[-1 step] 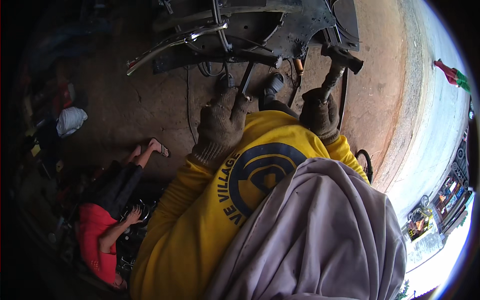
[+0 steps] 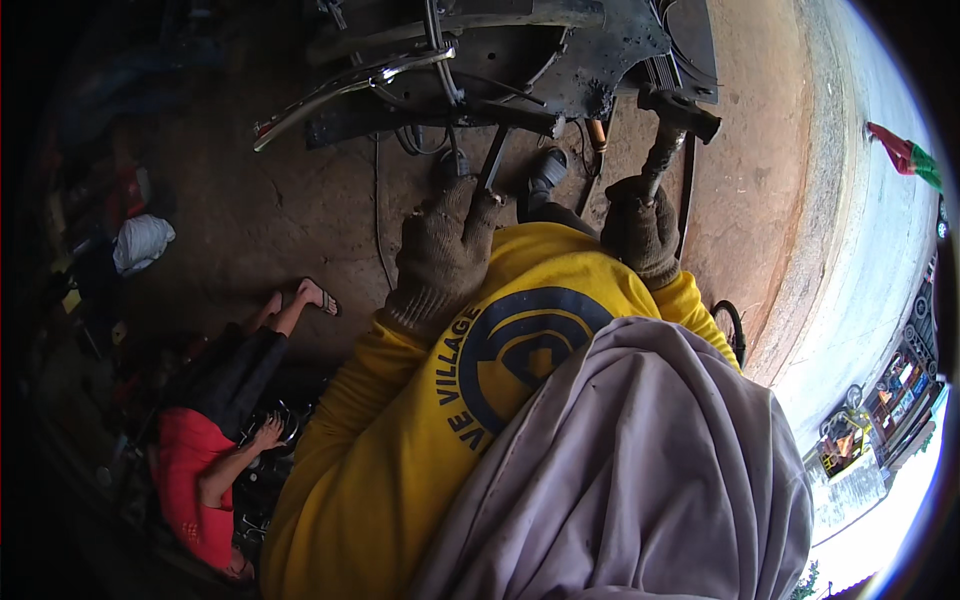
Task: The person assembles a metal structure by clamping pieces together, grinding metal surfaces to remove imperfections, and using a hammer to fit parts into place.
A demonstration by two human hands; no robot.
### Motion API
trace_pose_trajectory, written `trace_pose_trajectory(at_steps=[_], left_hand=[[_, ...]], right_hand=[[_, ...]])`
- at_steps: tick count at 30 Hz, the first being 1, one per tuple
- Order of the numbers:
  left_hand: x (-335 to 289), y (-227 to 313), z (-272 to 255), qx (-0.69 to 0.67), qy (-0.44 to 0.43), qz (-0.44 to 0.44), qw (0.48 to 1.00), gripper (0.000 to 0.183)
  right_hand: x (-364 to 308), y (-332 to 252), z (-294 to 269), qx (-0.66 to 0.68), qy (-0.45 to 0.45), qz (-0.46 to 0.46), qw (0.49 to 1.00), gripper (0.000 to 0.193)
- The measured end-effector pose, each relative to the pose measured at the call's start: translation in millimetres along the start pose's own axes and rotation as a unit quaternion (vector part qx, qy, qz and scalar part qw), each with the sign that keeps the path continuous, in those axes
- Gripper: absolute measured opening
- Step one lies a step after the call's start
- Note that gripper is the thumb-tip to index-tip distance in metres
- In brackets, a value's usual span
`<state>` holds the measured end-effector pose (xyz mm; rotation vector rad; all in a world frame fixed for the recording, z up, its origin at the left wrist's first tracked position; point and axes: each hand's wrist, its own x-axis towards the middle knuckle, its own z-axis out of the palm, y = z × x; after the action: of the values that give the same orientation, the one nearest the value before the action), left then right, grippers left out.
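My left hand (image 2: 440, 250), in a dark knitted glove, is closed round the near end of a narrow flat metal bar (image 2: 496, 155). The bar's far end reaches up to the edge of a black metal frame (image 2: 600, 60). My right hand (image 2: 640, 230), gloved the same way, grips a hammer (image 2: 664, 150) by its worn, wrapped-looking handle. The hammer's head (image 2: 680, 113) is raised at the frame's right end, apart from the bar. A shiny clamp (image 2: 385, 72) with long handles is fastened on the frame's left part.
Cables (image 2: 378, 210) trail over the brown floor (image 2: 300, 210) below the frame. An orange-handled tool (image 2: 597, 135) is near my sandalled feet (image 2: 548, 168). At lower left a person in red (image 2: 195, 470) works at dark machinery. A pale bag (image 2: 142, 243) lies far left; a road (image 2: 850, 240) runs along the right.
The hammer's head has shifted very slightly left and up. My left hand and the bar stay almost where they were.
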<state>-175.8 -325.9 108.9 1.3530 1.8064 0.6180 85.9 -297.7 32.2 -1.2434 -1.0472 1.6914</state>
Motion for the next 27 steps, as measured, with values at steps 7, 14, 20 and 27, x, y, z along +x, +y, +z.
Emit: trace_pose_trajectory(at_steps=[7, 14, 20, 27], left_hand=[[-9.6, -7.6, 8.8, 0.063, 0.05, 0.084, 0.993, 0.028], [-4.6, -6.3, 8.4, 0.033, 0.048, 0.059, 0.997, 0.024], [0.3, -5.1, 9.0, 0.02, 0.053, 0.048, 0.997, 0.023], [-0.7, -4.4, 10.6, 0.017, 0.072, 0.041, 0.996, 0.022]], right_hand=[[-6.9, -5.9, -4.9, -0.038, 0.022, 0.021, 0.999, 0.05], [-8.1, -5.1, -3.4, -0.043, 0.01, 0.025, 0.999, 0.049], [-6.6, -6.4, -5.8, -0.061, -0.005, 0.019, 0.998, 0.049], [-2.6, -20.0, -2.3, -0.055, -0.013, -0.002, 0.998, 0.055]])
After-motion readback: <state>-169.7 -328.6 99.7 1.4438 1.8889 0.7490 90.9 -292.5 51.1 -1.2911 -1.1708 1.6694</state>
